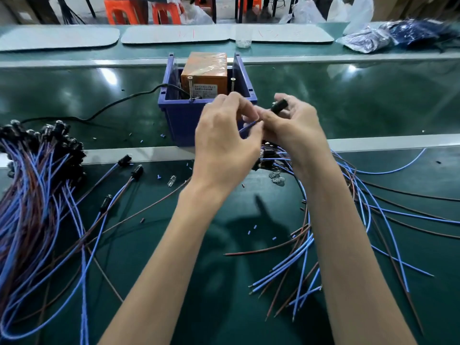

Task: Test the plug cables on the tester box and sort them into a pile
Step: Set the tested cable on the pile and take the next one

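Observation:
A blue bin (179, 113) with an orange tester box (204, 72) inside stands at the middle of the green belt; two screws stick up at its front rim. Just in front of it, my right hand (291, 123) grips a black plug (278, 106) of one cable. My left hand (224, 135) pinches that cable's blue wire (247, 128) beside the right hand's fingers. A big pile of plug cables (37, 175) with blue and brown wires lies at the left. A second bunch of cables (336, 220) lies under my right forearm.
Loose cables (124, 175) and small clear bulbs (171, 181) lie between the pile and my arms. A black power cord (112, 105) runs left from the bin. Grey mats (174, 34), a plastic cup (243, 38) and bagged goods (398, 36) sit at the back.

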Available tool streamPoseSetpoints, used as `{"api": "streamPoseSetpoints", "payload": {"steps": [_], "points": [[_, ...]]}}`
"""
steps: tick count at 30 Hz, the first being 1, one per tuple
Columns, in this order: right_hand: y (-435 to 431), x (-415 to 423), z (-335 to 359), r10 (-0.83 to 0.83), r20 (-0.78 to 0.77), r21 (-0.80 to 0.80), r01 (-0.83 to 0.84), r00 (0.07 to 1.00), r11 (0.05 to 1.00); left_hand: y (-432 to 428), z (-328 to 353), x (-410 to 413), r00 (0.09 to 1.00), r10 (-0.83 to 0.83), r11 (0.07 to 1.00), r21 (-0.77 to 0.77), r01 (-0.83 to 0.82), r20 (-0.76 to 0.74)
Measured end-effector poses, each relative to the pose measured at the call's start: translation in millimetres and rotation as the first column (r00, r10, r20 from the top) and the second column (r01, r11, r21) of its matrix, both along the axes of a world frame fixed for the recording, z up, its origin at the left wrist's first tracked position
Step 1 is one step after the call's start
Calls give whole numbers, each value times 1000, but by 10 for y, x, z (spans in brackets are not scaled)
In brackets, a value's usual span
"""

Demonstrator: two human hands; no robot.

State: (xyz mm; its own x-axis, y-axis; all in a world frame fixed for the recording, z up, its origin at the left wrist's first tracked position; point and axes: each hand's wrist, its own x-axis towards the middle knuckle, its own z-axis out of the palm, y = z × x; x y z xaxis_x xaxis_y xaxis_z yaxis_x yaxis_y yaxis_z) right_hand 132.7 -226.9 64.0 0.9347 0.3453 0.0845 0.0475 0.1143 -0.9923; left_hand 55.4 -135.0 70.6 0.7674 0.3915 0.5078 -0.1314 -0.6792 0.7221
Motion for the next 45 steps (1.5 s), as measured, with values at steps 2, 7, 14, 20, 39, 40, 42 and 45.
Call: {"api": "streamPoseSetpoints", "payload": {"steps": [2, 7, 14, 20, 39, 40, 42, 45], "points": [[-32, 2, 29, -43, 25, 15, 42, 999, 999, -89, 6, -3, 997, -58, 991, -125, 51, -53], [-71, 2, 76, -72, 25, 107, 69, 997, 992, -296, 9, 50, 952, -209, 758, -652, 14, -223], [-72, 77, 97, -107, -94, 140, 120, 990, 983, -303, 54, 90, 993, 13, 362, -925, -113, -117], [-189, 180, 37, -142, -175, -2, 144, 974, 990, -63, 31, 107, 968, 230, 183, -973, -143, -99], [-188, 133, -24, -94, 53, -258, 105, 994, 960, 163, -240, 176, 983, -28, 588, -798, -130, -181], [-172, 121, -30, -80, 50, -260, 90, 996, 962, 141, -256, 178, 981, -58, 621, -776, -110, -186], [-152, 101, -36, -61, 37, -264, 69, 997, 962, 92, -276, 178, 972, -124, 684, -727, -60, -197], [-135, 90, -27, -54, -16, -196, 50, 998, 979, 25, -303, 175, 951, -221, 740, -673, 18, -218]]}}
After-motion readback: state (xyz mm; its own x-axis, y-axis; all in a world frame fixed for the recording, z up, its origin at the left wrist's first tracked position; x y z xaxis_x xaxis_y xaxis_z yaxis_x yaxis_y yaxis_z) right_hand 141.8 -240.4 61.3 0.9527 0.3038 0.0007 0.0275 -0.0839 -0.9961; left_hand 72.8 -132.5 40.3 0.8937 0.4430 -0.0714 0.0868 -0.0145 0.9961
